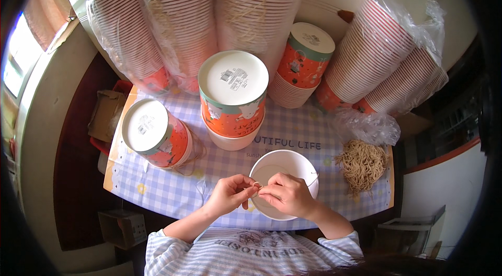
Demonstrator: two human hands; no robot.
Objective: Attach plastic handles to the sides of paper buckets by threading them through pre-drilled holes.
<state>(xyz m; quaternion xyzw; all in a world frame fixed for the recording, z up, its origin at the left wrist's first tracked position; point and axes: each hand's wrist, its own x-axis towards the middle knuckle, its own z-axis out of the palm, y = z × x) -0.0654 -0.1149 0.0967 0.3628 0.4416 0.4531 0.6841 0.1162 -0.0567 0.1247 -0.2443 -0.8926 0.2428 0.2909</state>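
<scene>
A white paper bucket stands upright, mouth up, at the table's front edge. Over its near-left rim my left hand and my right hand meet, thumbs and forefingers pinched together. A short bit of beige cord shows between the fingertips; the rest of it is hidden by the fingers. At the bucket's right rim a thin strand is visible. To the right lies a tangled heap of beige cords.
Upside-down orange and green paper buckets stand ahead and at the left. Another upturned stack is farther back. Tall bagged bucket stacks line the far side, with more bagged stacks at the right. A checked cloth covers the table.
</scene>
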